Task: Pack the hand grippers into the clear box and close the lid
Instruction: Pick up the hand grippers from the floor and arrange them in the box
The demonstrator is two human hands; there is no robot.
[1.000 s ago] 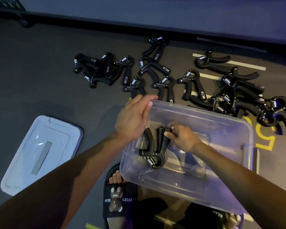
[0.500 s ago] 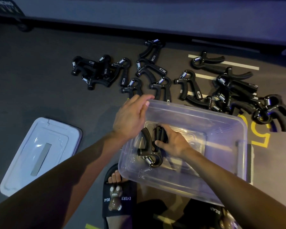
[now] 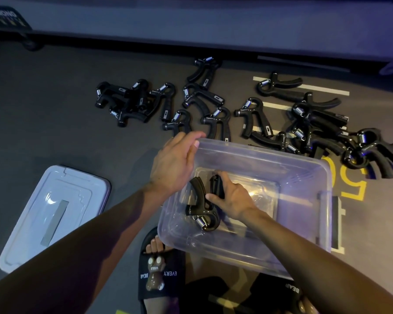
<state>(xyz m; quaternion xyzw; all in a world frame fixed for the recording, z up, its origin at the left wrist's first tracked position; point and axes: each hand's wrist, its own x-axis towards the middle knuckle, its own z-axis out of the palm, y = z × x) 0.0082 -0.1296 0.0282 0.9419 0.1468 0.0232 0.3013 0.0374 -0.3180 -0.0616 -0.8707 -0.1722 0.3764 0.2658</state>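
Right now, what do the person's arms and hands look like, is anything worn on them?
Both forearms are bare as far as the frame shows: no sleeves, watch or bracelet in view. The left hand and right hand wear no gloves, and no rings are visible. Nails look short and unpainted. The only clothing seen is black slide sandals with white lettering on the feet.

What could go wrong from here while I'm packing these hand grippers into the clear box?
The clear box looks tilted, with the left hand on its far corner; letting go may tip it or slide the hand gripper under the right hand. The loose grippers on the floor are many, and tossed in tangled they may stop the lid from closing. The box edge sits close to the sandaled foot.
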